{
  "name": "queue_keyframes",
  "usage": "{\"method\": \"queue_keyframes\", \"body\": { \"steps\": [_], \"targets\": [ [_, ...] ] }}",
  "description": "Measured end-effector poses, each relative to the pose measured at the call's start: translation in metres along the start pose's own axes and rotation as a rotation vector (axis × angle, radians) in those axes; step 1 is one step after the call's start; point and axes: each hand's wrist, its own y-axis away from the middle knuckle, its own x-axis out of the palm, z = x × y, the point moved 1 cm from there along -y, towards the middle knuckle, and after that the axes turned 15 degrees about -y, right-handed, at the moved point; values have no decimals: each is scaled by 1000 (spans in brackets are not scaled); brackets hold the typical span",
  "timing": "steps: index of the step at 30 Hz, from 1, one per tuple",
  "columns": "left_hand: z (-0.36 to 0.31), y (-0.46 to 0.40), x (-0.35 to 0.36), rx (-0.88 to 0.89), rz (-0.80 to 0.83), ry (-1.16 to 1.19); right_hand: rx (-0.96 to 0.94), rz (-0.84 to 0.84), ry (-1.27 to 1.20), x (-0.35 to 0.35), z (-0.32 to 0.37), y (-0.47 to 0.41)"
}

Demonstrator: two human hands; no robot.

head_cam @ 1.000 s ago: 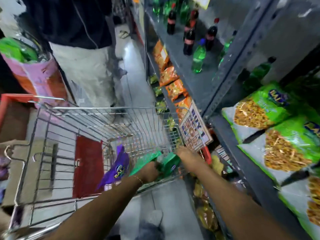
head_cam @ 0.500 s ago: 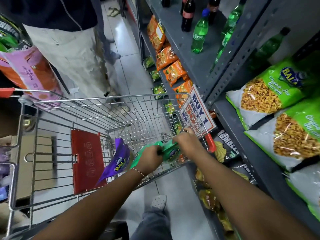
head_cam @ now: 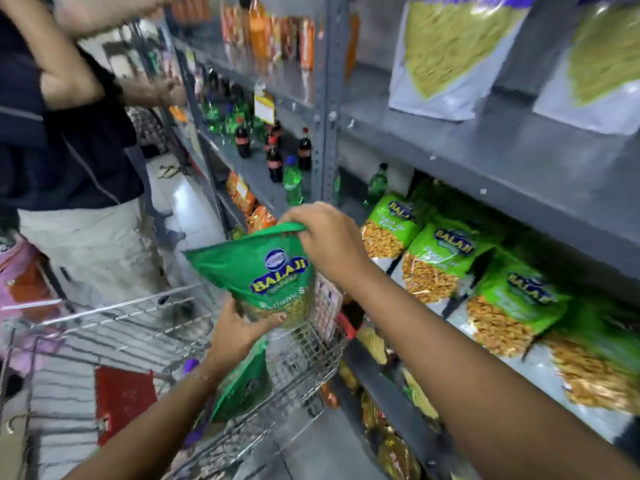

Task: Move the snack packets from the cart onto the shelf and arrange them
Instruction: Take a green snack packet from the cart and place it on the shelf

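Dark green snack packet (head_cam: 263,271): held above the wire cart (head_cam: 180,327), right hand (head_cam: 325,233) pinched on its top edge, left hand (head_cam: 239,327) cupped and closed under its bottom corner. Below the left wrist a second green packet (head_cam: 242,382) stood in the cart, a purple packet (head_cam: 189,366) just beside it. Right of the upper grip, light green packets (head_cam: 440,258) lay in a row on the grey shelf (head_cam: 502,161); beyond the grip stood bottles (head_cam: 273,164), and a bystander (head_cam: 65,140) to its left.
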Motion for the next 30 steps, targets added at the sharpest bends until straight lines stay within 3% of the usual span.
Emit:
{"method": "queue_keyframes", "body": {
  "steps": [4,8,9,13,16,21,25,30],
  "targets": [
    [-89,-12,-8,197,-64,47,-118,-215,-34,-72,64,-14],
    [-202,-2,-4,429,-104,174,-208,-623,-214,-163,107,9],
    [-231,3,1,487,-88,209,-149,-653,-310,-185,114,24],
    [-321,31,27,649,35,345,88,-466,-589,-236,119,92],
    [-372,46,68,715,147,421,121,-547,-505,-275,108,135],
    [-439,91,164,748,446,485,193,-869,-372,-355,95,203],
    [-480,131,240,802,644,373,247,-1094,-228,-410,88,270],
    [-506,169,305,861,742,234,350,-1231,-98,-449,73,317]
  ]
}}
